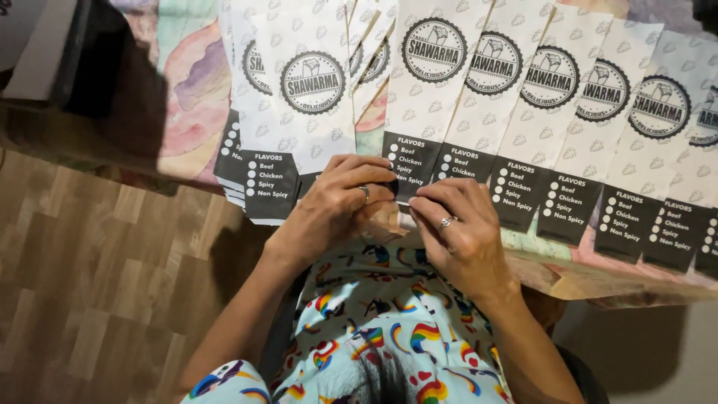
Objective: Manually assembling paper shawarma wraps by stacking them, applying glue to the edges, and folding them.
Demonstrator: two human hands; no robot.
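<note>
A white paper sleeve with a black lower panel (419,97) lies at the table's near edge, its bottom end pinched from both sides. The left hand (336,206) grips that end from nine o'clock, fingers curled, a ring showing; the right hand (456,232) presses it from four o'clock. More sleeves (598,127) fan out toward three o'clock, a stack (284,112) sits at ten o'clock, all on a pastel tablecloth (187,90). Wood-look floor (97,284) lies at eight o'clock.
</note>
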